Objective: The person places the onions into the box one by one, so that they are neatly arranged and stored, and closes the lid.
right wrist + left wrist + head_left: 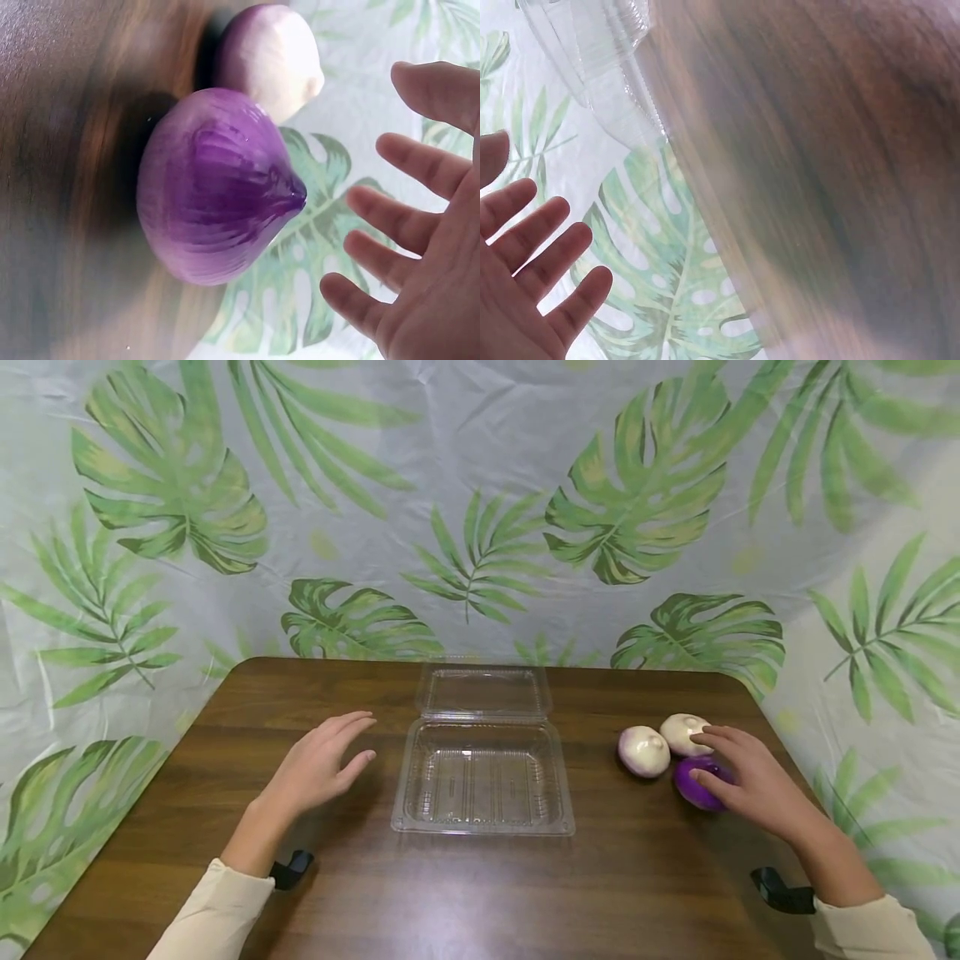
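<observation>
Purple onion (pixel 699 783) sits on the wooden table (pixel 360 893) at its right side, just beside two pale onions (pixel 643 751) and (pixel 682 733); the three bunch together, nearer pale one approx. touching the purple one. Right hand (pixel 750 781) is over the purple onion, fingers spread and relaxed, not closed round it. Head view suggests thumb at or near the skin, but the right wrist view shows clear air between palm and onion (pixel 217 187), so contact cannot be confirmed. Judged: hand is shaped to take the onion from above.

Clear plastic clamshell container (pixel 482 781) lies at table centre, lid hinged back and flat toward the backdrop, tray facing up w/ nothing in it. Well apart from the onions.

Left hand (pixel 318 767) hovers or rests left of the container, fingers straight, holding nothing; not touching the tray. Whether the palm meets the table: cannot tell.

Limits: left wrist view is blurred, showing only fingers (pixel 532 262), a corner of the container and table grain. Far pale onion partly covered by right-hand fingers. Leaf-print sheet (pixel 480 510) hides everything behind the table.
</observation>
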A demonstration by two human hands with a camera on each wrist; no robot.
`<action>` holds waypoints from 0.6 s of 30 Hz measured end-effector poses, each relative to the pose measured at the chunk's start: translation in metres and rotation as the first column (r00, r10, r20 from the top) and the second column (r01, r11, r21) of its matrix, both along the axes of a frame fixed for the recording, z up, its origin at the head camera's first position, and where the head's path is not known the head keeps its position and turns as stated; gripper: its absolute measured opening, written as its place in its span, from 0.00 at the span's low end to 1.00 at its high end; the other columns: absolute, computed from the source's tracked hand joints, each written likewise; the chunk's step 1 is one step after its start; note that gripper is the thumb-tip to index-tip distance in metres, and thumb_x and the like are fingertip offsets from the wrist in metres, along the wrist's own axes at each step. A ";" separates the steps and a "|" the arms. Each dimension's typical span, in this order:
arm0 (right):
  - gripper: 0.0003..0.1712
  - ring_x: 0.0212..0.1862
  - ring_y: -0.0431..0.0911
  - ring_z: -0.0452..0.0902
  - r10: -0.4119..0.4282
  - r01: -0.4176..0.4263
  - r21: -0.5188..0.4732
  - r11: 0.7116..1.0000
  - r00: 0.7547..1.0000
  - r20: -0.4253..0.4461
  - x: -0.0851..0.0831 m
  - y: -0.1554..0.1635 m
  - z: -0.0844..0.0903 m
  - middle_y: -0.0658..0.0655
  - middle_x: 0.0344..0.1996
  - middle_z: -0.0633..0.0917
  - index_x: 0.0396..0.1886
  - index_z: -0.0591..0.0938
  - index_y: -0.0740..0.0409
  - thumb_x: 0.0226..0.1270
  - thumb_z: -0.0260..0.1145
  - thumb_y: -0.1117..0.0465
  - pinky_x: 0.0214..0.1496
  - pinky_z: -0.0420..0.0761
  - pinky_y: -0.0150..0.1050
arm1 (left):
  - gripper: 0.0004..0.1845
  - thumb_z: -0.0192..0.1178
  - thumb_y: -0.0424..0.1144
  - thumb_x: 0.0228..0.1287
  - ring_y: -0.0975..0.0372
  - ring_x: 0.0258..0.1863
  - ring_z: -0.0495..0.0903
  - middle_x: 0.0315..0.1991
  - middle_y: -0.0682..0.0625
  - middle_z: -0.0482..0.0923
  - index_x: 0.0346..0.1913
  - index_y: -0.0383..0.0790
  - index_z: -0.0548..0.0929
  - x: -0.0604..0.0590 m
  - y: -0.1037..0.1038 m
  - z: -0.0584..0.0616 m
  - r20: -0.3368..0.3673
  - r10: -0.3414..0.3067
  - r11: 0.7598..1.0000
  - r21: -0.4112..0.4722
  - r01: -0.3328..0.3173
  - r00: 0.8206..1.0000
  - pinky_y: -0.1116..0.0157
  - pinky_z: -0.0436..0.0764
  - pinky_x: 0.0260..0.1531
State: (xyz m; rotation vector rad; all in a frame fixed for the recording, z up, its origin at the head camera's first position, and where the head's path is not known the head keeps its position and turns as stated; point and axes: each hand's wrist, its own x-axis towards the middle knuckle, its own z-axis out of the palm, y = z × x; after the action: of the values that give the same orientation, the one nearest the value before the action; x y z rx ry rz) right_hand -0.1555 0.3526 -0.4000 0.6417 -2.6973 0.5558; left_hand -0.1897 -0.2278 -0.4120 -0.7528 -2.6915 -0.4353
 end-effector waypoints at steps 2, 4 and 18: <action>0.27 0.59 0.73 0.68 -0.006 0.006 0.003 1.000 1.000 0.007 0.001 -0.002 0.000 0.76 0.56 0.78 0.54 0.80 0.68 0.53 0.75 0.64 0.56 0.68 0.70 | 0.25 0.61 0.44 0.69 0.44 0.64 0.76 0.65 0.40 0.76 0.65 0.36 0.76 0.000 0.000 -0.001 0.011 -0.003 1.000 0.011 0.003 1.000 0.43 0.78 0.62; 0.27 0.60 0.72 0.67 -0.012 0.012 0.006 1.000 1.000 0.008 0.002 -0.004 0.001 0.75 0.56 0.78 0.53 0.81 0.67 0.53 0.75 0.63 0.57 0.67 0.70 | 0.25 0.59 0.44 0.70 0.44 0.64 0.76 0.65 0.40 0.76 0.65 0.37 0.75 0.000 0.001 -0.003 0.018 -0.005 1.000 0.018 0.005 1.000 0.43 0.77 0.62; 0.26 0.62 0.70 0.68 -0.042 0.043 0.036 0.998 0.999 -0.022 0.008 -0.022 0.006 0.68 0.58 0.79 0.53 0.83 0.60 0.53 0.76 0.59 0.48 0.71 0.76 | 0.24 0.56 0.45 0.72 0.45 0.65 0.74 0.66 0.40 0.75 0.67 0.39 0.75 0.003 0.001 -0.009 0.089 0.003 0.999 0.034 -0.006 0.996 0.41 0.74 0.65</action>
State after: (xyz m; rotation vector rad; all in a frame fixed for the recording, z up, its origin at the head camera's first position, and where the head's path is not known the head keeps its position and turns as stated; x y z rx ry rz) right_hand -0.1473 0.3309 -0.3941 0.5953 -2.7000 0.4869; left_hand -0.1871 -0.2265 -0.4207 -0.7340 -2.7598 -0.5236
